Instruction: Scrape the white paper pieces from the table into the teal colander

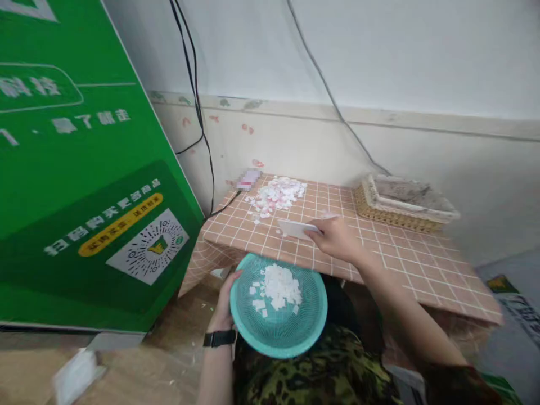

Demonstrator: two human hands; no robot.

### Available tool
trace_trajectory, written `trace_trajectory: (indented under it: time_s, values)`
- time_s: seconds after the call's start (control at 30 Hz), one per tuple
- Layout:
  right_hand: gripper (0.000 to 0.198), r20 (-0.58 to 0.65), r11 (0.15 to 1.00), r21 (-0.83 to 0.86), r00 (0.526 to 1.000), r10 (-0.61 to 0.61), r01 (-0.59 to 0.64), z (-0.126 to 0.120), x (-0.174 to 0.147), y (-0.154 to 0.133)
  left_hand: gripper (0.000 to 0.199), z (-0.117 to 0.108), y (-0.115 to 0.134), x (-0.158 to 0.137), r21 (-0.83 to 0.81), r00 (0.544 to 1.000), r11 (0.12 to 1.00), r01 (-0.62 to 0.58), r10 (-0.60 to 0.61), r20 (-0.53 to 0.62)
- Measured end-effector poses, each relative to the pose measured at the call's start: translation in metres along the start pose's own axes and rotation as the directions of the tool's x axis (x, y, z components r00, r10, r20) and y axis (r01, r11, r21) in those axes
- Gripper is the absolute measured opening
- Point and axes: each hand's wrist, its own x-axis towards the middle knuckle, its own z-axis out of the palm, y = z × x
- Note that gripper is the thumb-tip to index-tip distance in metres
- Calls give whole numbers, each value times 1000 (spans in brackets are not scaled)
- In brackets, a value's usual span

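Observation:
My left hand is closed on the left rim of a teal plastic colander, held over my lap below the table's front edge. Small white paper-like scraps lie inside it. Over the table, my right hand grips a flat white card by its right end, with my fingers partly hidden. The card is near the front edge, and I cannot tell if it touches the cloth. Beyond it spreads a loose pile of white and pinkish scraps.
A brown checked cloth covers the table against the wall. At the back right sits a lined wicker basket. A blurred pinkish item lies at the far left corner, near black cables. On the left stands a green panel.

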Motion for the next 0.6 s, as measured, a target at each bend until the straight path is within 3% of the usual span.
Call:
trace_trajectory:
  time_s: [0.13, 0.27, 0.6]
  values:
    - [28, -74, 1000, -12, 997, 12, -13, -2, -1, 5, 15, -1, -1, 1, -4, 1000, 1000, 16, -16, 4]
    - [24, -129, 994, 109, 991, 34, -20, 2, -6, 4, 14, 0, 0, -1, -4, 999, 1000, 17, -17, 29]
    - [29, -168, 863, 469, 941, 295, -186, 41, -40, 4, 13, 0, 2, -1, -5, 999, 999, 34, -34, -9]
